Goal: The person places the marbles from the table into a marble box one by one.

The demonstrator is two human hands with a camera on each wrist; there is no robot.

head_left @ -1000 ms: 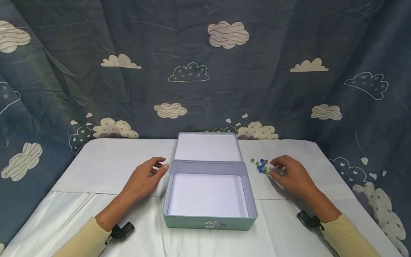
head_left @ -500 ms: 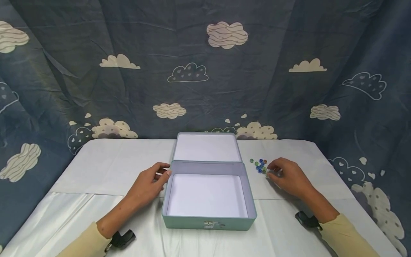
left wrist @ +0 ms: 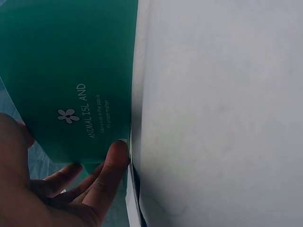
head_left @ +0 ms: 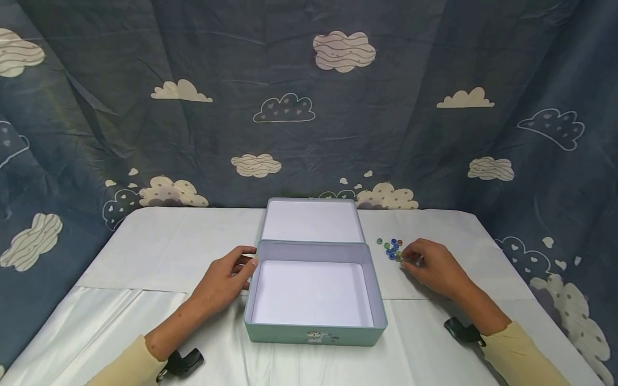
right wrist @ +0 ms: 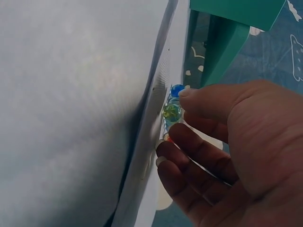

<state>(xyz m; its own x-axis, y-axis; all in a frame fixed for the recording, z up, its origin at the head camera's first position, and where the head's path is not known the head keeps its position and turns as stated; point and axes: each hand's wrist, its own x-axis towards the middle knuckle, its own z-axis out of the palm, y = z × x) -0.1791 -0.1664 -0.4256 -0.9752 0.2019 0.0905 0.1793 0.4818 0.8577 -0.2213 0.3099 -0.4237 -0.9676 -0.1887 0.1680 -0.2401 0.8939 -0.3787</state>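
Curving at the marbles (head_left: 395, 248), here's the right hand (head_left: 436, 268), grip impossible to tell; they're clustered on the table (head_left: 169, 246), right of the box (head_left: 280, 334), where the left hand (head_left: 222, 279), fingers relaxed, touches the left side.

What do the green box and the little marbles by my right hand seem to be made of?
The green box looks like painted tin with a satin finish, being thin-walled and crisp-edged, though plastic is possible. The marbles look like glossy glass: they seem see-through, with colour showing inside one, though clear plastic could pass.
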